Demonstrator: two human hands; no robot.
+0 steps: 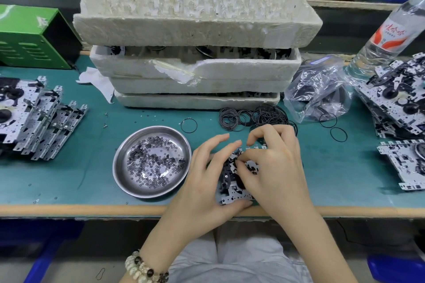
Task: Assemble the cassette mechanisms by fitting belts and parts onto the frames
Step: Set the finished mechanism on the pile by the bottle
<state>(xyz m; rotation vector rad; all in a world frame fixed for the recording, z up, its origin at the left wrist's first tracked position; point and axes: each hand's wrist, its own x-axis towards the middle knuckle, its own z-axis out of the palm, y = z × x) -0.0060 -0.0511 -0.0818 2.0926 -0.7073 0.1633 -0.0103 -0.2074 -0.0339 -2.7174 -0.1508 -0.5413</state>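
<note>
A green box (pixel 27 37) stands far left, a water bottle (pixel 386 37) far right.

**Work Area: Bench, Floor and Lighting**

From my remote station I see one workbench (pixel 340 181) spanning the full width of the frame. Its top is covered with a teal mat (pixel 76 174). The near side is finished with a light wooden edge strip (pixel 69 210). A second bench (pixel 345 3), also wood-edged, runs across the top of the frame behind the first. A green metal cabinet (pixel 30 37) with louvred slots stands on the mat at upper left. Below the bench I see grey floor (pixel 69 270), with a blue plastic item (pixel 46 248) at lower left and a blue bin (pixel 395 266) at lower right. Lighting is even and diffuse, and shadows are soft.
</note>
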